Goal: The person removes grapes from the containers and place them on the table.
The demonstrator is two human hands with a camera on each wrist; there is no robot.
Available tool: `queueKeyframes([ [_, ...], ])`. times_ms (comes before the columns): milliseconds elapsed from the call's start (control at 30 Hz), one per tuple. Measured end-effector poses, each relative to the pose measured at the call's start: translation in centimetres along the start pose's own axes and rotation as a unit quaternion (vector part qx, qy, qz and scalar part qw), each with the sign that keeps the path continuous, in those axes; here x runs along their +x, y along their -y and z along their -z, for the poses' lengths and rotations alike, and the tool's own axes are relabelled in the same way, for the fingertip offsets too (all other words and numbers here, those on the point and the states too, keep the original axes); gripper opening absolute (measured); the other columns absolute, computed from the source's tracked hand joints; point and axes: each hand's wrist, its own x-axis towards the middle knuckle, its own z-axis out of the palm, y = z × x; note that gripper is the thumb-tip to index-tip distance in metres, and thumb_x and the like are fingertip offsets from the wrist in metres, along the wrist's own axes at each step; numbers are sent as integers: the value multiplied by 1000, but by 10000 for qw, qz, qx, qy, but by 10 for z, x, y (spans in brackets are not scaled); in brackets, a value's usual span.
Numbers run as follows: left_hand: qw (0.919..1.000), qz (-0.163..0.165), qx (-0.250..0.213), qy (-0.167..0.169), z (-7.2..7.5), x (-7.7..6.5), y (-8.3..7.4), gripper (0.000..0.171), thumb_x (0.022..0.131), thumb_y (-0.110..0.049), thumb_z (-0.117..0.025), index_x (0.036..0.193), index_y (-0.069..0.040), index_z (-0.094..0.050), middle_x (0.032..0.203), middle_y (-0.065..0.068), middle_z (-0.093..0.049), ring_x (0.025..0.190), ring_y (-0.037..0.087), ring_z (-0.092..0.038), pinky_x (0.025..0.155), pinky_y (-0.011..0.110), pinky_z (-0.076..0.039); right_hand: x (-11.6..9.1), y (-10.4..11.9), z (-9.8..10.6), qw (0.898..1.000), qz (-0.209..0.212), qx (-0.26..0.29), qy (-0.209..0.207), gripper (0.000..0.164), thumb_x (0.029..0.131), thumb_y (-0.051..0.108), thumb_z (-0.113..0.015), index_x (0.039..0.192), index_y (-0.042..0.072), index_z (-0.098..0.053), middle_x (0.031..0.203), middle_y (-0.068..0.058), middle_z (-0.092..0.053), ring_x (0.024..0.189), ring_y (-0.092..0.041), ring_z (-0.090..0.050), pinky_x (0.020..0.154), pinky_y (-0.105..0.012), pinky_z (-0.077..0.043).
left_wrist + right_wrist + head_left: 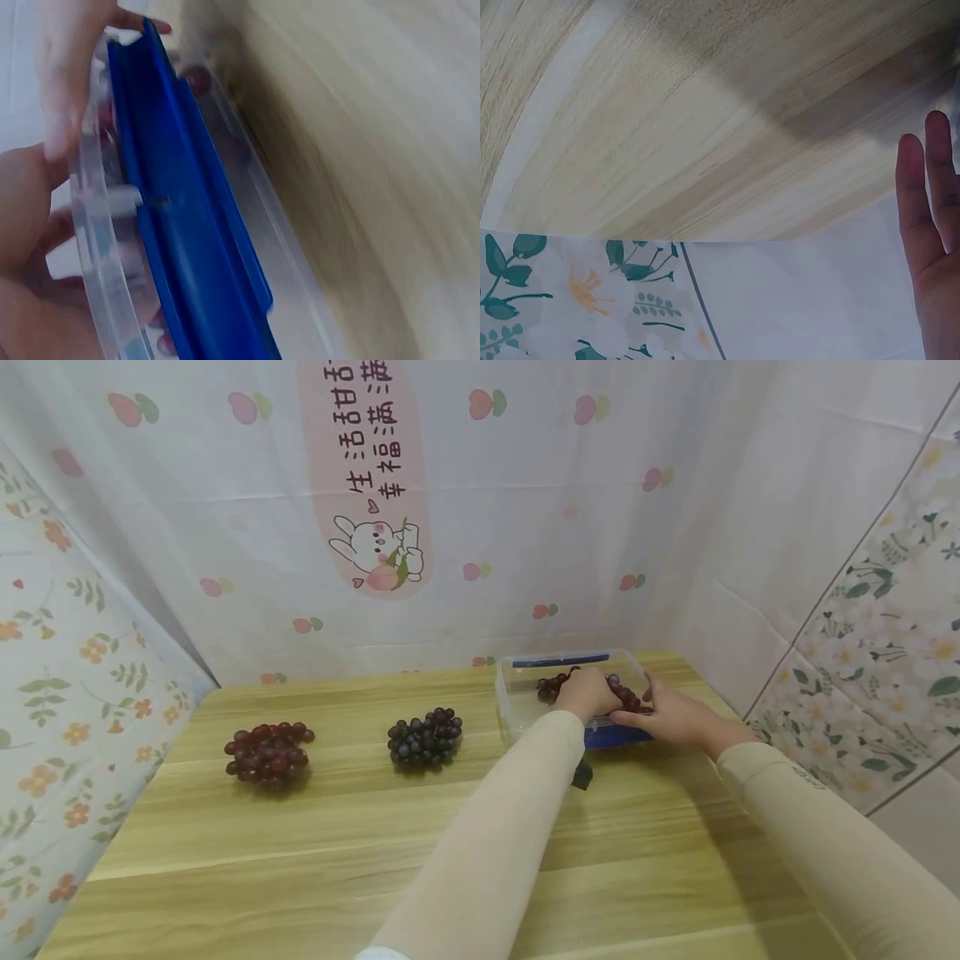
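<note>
A clear plastic box (517,702) with blue clips (180,202) stands at the table's back right and has dark red grapes (553,687) inside. My left hand (588,695) reaches into it from above, its fingers curled down over the grapes; the fingertips are hidden. Grapes show on both sides of that hand. At the box's right front corner, my right hand (678,717) touches the rim with thumb and forefinger spread. Two straight fingers (915,195) of it show in the right wrist view.
A bunch of red grapes (268,755) lies at the table's left. A bunch of black grapes (425,739) lies nearer the middle. The wooden table (300,868) meets a printed curtain (247,527) behind and a tiled wall (885,635) at the right. A small black object (582,775) is partly hidden by the left sleeve.
</note>
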Motion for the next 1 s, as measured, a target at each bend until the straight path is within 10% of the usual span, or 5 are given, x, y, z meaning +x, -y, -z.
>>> queueKeyframes([
  [233, 9972, 141, -350, -640, -33, 56, 3, 26, 85, -43, -81, 77, -20, -72, 81, -4, -69, 74, 17, -65, 68, 35, -58, -2, 1, 1, 10000, 8, 49, 8, 118, 96, 74, -59, 164, -10, -10, 131, -27, -63, 117, -40, -66, 93, -54, -55],
  [500, 9899, -26, -1081, -919, 23, 8, -13, 37, 91, -30, -80, 66, -16, -55, 60, -5, -42, 56, 12, -44, 55, 26, -42, -1, 1, 0, 9996, -169, -159, 141, 126, 95, 81, -53, 165, -10, -2, 144, -30, -57, 123, -45, -64, 94, -60, -53],
  [733, 9836, -530, -1185, -1249, 58, -2, -5, 33, 89, -27, -82, 70, -14, -59, 64, -4, -54, 64, 13, -53, 60, 23, -46, -2, 5, 0, 9996, -172, -146, 187, 128, 95, 82, -51, 166, -9, 2, 151, -35, -51, 131, -52, -59, 101, -68, -49],
  [1000, 9844, -690, -1022, -1254, 101, -14, 0, 53, 89, -33, -82, 55, -18, -44, 48, -7, -37, 47, 11, -41, 52, 23, -39, -4, 5, 1, 9998, -145, -96, 141, 124, 96, 78, -54, 165, -11, -2, 148, -36, -51, 131, -54, -57, 104, -70, -47],
])
